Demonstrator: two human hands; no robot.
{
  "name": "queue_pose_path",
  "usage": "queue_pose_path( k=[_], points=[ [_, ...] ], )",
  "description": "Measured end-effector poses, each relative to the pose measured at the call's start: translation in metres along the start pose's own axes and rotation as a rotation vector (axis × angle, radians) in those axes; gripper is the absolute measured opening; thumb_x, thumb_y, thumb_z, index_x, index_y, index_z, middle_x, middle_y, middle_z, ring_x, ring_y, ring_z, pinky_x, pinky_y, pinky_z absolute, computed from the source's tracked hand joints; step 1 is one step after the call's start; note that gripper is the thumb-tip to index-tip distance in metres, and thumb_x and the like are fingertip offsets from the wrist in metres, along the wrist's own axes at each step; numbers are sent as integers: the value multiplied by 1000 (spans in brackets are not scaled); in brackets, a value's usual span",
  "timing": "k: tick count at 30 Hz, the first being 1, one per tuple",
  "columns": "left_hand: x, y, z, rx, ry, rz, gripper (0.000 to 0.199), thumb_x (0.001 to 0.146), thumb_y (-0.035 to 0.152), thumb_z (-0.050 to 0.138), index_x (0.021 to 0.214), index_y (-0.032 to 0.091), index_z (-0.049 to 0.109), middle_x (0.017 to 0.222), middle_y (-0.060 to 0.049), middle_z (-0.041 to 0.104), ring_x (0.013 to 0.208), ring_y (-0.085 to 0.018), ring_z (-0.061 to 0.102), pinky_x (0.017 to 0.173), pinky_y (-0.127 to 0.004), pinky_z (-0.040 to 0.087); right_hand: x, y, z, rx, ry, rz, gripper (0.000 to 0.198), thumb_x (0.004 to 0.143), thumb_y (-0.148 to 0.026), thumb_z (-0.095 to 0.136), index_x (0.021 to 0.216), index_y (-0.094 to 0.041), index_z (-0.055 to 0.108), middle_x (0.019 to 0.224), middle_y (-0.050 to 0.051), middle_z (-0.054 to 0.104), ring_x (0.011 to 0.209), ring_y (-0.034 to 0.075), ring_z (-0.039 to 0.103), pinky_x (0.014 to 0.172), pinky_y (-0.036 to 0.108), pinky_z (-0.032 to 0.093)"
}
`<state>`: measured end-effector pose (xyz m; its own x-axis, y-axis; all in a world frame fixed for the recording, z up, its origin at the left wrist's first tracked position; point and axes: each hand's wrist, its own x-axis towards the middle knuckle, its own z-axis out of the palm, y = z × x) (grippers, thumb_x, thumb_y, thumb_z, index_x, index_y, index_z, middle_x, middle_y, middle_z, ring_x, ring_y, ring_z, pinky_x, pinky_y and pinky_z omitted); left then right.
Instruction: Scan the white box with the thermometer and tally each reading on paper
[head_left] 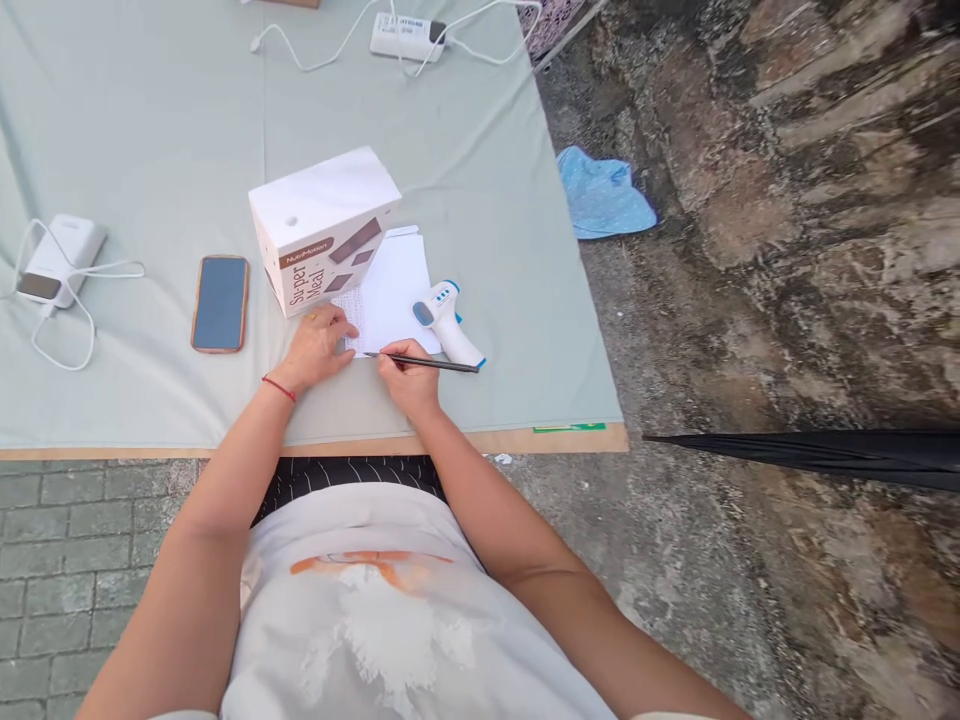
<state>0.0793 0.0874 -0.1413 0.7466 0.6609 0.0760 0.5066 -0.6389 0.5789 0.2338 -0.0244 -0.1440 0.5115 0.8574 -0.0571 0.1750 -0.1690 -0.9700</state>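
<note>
My right hand (409, 380) grips a slim black pen (442, 364), its tip close to the lower edge of a white sheet of paper (394, 290). Small rows of marks run along the paper's left side. My left hand (319, 345) lies on that side, fingers spread over the sheet's lower left corner, a red string around the wrist. Just behind it stands a white and brown Super Meal box (322, 225), hiding part of the paper. A white and blue infrared thermometer (448, 325) lies over the sheet's right edge.
A phone (220, 305) lies left of the box. Two white power banks with cables, one at left (64, 260) and one at the back (405, 38), rest on the cloth-covered table (150, 120). Blue cloth (604, 195) and a folded black umbrella (810, 455) are at right.
</note>
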Motion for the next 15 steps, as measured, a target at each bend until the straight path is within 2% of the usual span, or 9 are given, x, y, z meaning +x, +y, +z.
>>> queue_pose_path(
  k=[8, 15],
  points=[
    [0, 4, -2, -4, -20, -22, 29, 83, 26, 64, 108, 15, 74, 114, -15, 61, 105, -31, 56, 98, -49, 47, 1, 3, 2, -23, -68, 9, 17, 69, -40, 62, 72, -24, 59, 63, -3, 53, 60, 14, 43, 58, 30, 40],
    [0, 3, -2, -14, -13, -19, 28, 82, 25, 64, 107, 17, 74, 113, -13, 61, 106, -30, 57, 97, -48, 48, 1, 5, 2, -40, -85, -26, 15, 71, -38, 61, 73, -23, 61, 63, -2, 56, 59, 14, 45, 61, 31, 41]
  ],
)
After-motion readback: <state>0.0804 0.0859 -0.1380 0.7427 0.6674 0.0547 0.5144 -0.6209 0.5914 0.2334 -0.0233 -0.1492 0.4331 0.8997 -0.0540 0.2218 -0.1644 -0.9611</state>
